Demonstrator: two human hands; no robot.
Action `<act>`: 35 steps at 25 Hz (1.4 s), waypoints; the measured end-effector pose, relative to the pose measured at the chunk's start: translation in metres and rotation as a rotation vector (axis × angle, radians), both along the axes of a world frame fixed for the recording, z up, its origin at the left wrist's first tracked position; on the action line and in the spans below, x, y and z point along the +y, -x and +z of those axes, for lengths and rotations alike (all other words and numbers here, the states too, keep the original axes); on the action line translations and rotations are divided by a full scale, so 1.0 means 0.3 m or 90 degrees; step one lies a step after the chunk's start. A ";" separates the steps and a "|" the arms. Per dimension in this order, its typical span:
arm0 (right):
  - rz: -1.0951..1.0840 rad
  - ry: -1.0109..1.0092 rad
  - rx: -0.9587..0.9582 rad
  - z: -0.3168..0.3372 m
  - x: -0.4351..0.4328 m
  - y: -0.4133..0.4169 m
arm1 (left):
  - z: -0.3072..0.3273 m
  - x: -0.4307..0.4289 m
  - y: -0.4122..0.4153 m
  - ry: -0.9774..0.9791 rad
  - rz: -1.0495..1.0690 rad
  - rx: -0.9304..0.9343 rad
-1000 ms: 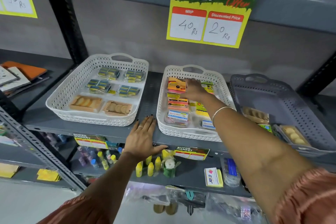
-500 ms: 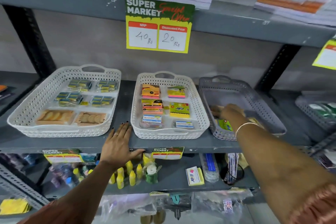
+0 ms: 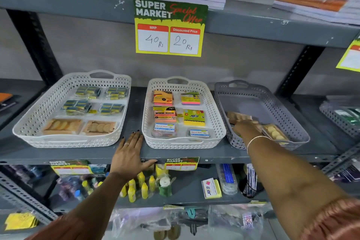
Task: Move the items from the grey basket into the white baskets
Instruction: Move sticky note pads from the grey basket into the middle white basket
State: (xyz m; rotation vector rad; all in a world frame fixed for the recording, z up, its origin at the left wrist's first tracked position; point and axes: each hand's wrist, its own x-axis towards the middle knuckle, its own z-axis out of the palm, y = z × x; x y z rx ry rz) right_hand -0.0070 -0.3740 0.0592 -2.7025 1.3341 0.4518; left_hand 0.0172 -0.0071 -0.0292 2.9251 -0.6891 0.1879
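Left white basket (image 3: 29,122) on the grey shelf (image 3: 134,101): four clear packs of blue-and-yellow items (image 3: 88,91) in the rear rows, two packs of tan round pieces (image 3: 62,125) along the front. Left hand (image 3: 129,154) flat on the shelf edge between the two white baskets — fingers spread, palm down, gripping nothing, fingertips just beside the middle basket's front corner. Ring on one finger, dark nail polish. Middle white basket (image 3: 216,122) beside it: six packs of sticky notes (image 3: 193,117) in two columns, orange, pink and yellow at the rear, blue-labelled clear packs at the front. Yellow price sign (image 3: 169,27) above, hung from the upper shelf, marked 40 Rs and 20 Rs. Grey basket (image 3: 272,99) at right, close to the middle basket, rear half bare. Right hand (image 3: 246,127) reaching down inside its front portion, resting on a tan pack (image 3: 236,117); whether closed on it — cannot tell, fingers blurred. Thin bangle (image 3: 255,140) at the wrist. One more pack of tan rounds (image 3: 274,132) just right of the hand, at the basket's front.
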 end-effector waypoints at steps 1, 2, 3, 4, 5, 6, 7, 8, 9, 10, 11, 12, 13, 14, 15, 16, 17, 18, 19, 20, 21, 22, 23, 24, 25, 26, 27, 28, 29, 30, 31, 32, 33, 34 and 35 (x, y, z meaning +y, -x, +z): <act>0.006 -0.031 -0.004 -0.002 -0.004 0.003 | 0.000 -0.001 0.000 0.000 0.001 -0.003; 0.003 -0.074 -0.018 -0.003 -0.006 0.000 | 0.001 -0.001 0.000 0.000 0.001 -0.003; -0.007 -0.098 -0.029 -0.007 -0.010 -0.005 | 0.001 -0.001 0.001 -0.003 0.001 -0.002; -0.025 -0.119 -0.042 -0.003 -0.006 -0.004 | 0.002 -0.001 0.002 -0.004 0.001 -0.002; -0.036 -0.124 -0.051 -0.004 -0.005 -0.005 | 0.002 -0.001 0.002 -0.002 0.000 -0.005; -0.050 -0.126 -0.061 -0.002 -0.001 0.000 | 0.002 -0.001 0.002 0.001 0.000 -0.006; -0.057 -0.119 -0.068 0.002 0.003 -0.001 | 0.003 0.000 0.002 0.003 -0.001 -0.006; -0.062 -0.112 -0.079 0.013 0.009 0.007 | 0.003 0.000 0.002 0.003 -0.002 -0.005; -0.052 -0.106 -0.069 0.020 0.009 0.011 | 0.002 -0.001 0.002 0.001 -0.002 -0.007; -0.025 -0.119 -0.056 0.038 0.012 0.014 | 0.001 0.000 0.001 -0.001 -0.001 -0.009; 0.018 -0.135 -0.035 0.066 0.018 0.014 | -0.001 0.001 0.001 -0.002 -0.001 -0.009; 0.051 -0.141 -0.009 0.107 0.016 0.002 | -0.002 0.001 0.000 0.001 -0.003 -0.009; 0.082 -0.116 0.044 0.153 0.011 -0.017 | -0.003 0.000 0.000 0.007 -0.004 -0.010; 0.097 -0.081 0.097 0.211 0.018 -0.039 | -0.003 -0.002 -0.001 0.013 -0.006 -0.012; 0.113 -0.049 0.120 0.266 0.024 -0.070 | -0.004 -0.002 -0.001 0.016 -0.007 -0.013; 0.122 -0.031 0.114 0.313 0.033 -0.104 | -0.005 -0.002 -0.003 0.015 -0.007 -0.015; 0.133 0.002 0.083 0.345 0.044 -0.144 | -0.004 -0.002 -0.004 0.013 -0.008 -0.015; 0.161 0.067 0.040 0.352 0.063 -0.180 | -0.005 0.001 -0.004 0.010 -0.007 -0.015; 0.207 0.133 -0.005 0.347 0.096 -0.209 | -0.005 0.001 -0.004 0.008 -0.007 -0.016; 0.265 0.158 -0.046 0.325 0.136 -0.240 | -0.007 0.003 -0.005 0.009 -0.006 -0.017; 0.328 0.143 -0.068 0.289 0.177 -0.266 | -0.008 0.004 -0.006 0.008 -0.005 -0.017; 0.380 0.103 -0.072 0.249 0.220 -0.287 | -0.009 0.005 -0.009 0.004 -0.005 -0.014; 0.415 0.060 -0.064 0.203 0.252 -0.307 | -0.012 0.008 -0.010 -0.001 -0.004 -0.010; 0.438 0.037 -0.037 0.163 0.276 -0.314 | -0.013 0.007 -0.011 -0.004 -0.005 -0.008; 0.455 0.029 0.000 0.124 0.289 -0.319 | -0.015 0.006 -0.011 -0.002 -0.008 -0.006; 0.468 0.024 0.038 0.089 0.299 -0.328 | -0.019 0.006 -0.013 0.003 -0.010 -0.005; 0.477 0.024 0.071 0.061 0.302 -0.334 | -0.022 0.005 -0.015 0.008 -0.012 -0.006; 0.481 0.024 0.095 0.039 0.304 -0.336 | -0.026 0.005 -0.016 0.012 -0.014 -0.009; 0.482 0.024 0.106 0.026 0.307 -0.336 | -0.028 0.005 -0.017 0.017 -0.014 -0.011; 0.484 0.025 0.109 0.018 0.306 -0.338 | -0.030 0.005 -0.018 0.020 -0.015 -0.012; 0.485 0.023 0.109 0.012 0.306 -0.340 | -0.032 0.005 -0.020 0.020 -0.016 -0.011; 0.487 0.021 0.110 0.007 0.306 -0.340 | -0.034 0.004 -0.022 0.015 -0.016 -0.011; 0.487 0.018 0.110 0.002 0.307 -0.340 | -0.035 0.003 -0.023 0.011 -0.015 -0.013; 0.488 0.017 0.109 -0.003 0.308 -0.341 | -0.036 0.003 -0.023 0.011 -0.014 -0.014; 0.488 0.016 0.109 -0.009 0.310 -0.340 | -0.037 0.003 -0.022 0.014 -0.014 -0.016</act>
